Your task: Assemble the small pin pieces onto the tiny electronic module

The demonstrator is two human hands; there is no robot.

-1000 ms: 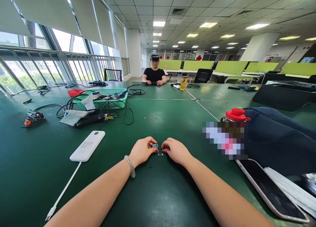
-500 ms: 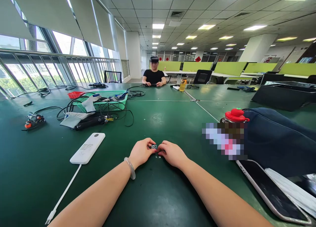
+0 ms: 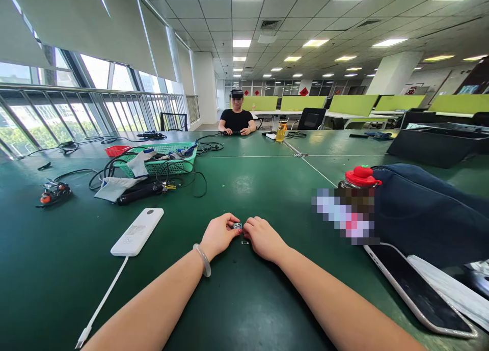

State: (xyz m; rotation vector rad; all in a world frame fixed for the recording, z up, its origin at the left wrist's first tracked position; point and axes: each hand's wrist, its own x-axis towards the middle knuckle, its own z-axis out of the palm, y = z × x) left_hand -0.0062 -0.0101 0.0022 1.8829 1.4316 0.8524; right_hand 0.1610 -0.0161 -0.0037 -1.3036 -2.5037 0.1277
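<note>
Both my hands meet on the green table (image 3: 244,300) just ahead of me. My left hand (image 3: 218,235), with a pale bangle on its wrist, pinches a tiny dark electronic part (image 3: 238,225) between its fingertips. My right hand (image 3: 263,238) has its fingers curled and pressed against the same part from the right. A very small pale piece (image 3: 245,242) lies on the table just below the fingertips.
A white power bank (image 3: 136,232) with its cable lies to the left. A green basket (image 3: 162,157) with cables, a black tube and a grey cloth sit beyond. A phone (image 3: 416,290), a red-capped bottle (image 3: 359,176) and a dark bag (image 3: 424,213) are at the right. Another person sits at the far end.
My right hand has slid left until its fingertips meet the left hand's at the small part. The view has shifted slightly.
</note>
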